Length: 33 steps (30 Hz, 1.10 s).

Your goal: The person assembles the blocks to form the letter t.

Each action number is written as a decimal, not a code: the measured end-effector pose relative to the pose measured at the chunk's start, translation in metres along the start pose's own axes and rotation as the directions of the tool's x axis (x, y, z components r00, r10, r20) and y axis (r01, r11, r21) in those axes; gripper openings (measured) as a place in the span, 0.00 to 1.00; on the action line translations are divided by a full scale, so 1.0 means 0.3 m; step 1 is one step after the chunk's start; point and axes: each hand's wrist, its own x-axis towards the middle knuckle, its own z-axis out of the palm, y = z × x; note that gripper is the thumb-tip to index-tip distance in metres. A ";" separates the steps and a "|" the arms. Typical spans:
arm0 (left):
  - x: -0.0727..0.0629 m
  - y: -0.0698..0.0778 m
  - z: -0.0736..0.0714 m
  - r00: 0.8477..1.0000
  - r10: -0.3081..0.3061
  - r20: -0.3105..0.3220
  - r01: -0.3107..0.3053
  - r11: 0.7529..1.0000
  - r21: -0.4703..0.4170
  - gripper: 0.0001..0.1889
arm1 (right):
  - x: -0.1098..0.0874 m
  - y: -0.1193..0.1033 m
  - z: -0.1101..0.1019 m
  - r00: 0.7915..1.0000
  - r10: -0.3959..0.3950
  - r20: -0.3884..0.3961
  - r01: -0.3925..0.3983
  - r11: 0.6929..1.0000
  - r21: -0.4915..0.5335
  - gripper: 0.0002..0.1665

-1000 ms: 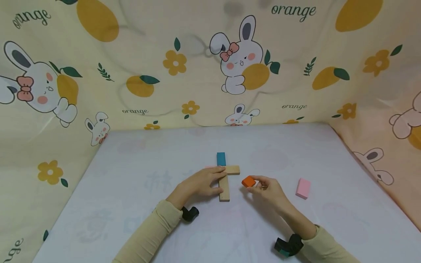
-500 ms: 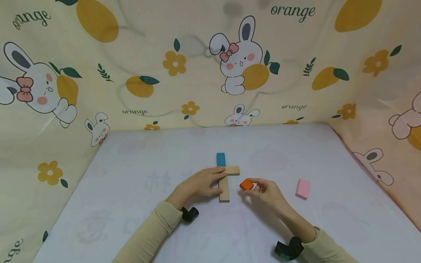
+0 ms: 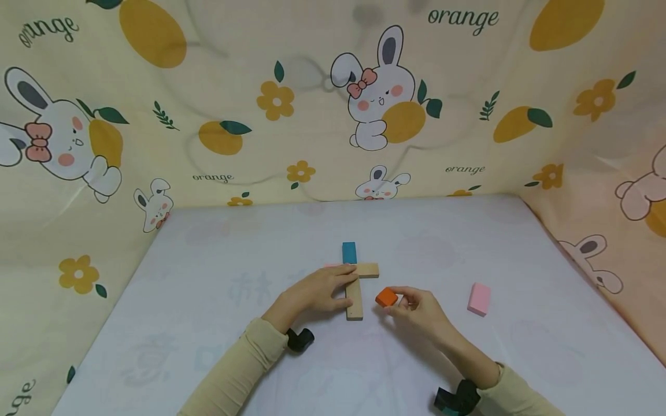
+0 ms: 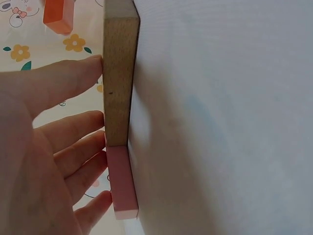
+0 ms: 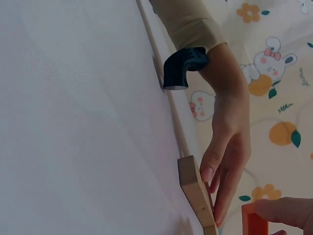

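Head view: orange block (image 3: 386, 297) pinched at tip of right hand (image 3: 422, 310).

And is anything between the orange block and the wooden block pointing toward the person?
Nothing visible: just white tabletop between the orange block, pinched by the right hand, and that wooden block. The left hand touches it from the left.

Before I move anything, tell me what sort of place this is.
Probably a tabletop play or filming corner: a white surface, a cloth backdrop printed with rabbits and oranges, and an orange block pinched in the right hand.
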 end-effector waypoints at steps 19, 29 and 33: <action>0.001 0.000 -0.003 1.000 0.015 -0.004 -0.015 1.000 0.026 0.31 | -0.017 0.002 0.017 0.999 0.009 0.044 -0.011 0.999 0.050 0.31; 0.000 0.000 -0.002 0.999 0.039 -0.022 -0.038 0.999 0.038 0.30 | -0.028 0.005 0.027 0.996 0.018 0.086 -0.023 0.998 0.060 0.31; -0.001 0.002 -0.003 0.999 0.034 -0.016 -0.034 0.999 0.031 0.31 | -0.031 0.008 0.032 0.996 0.018 0.092 -0.024 0.998 0.064 0.31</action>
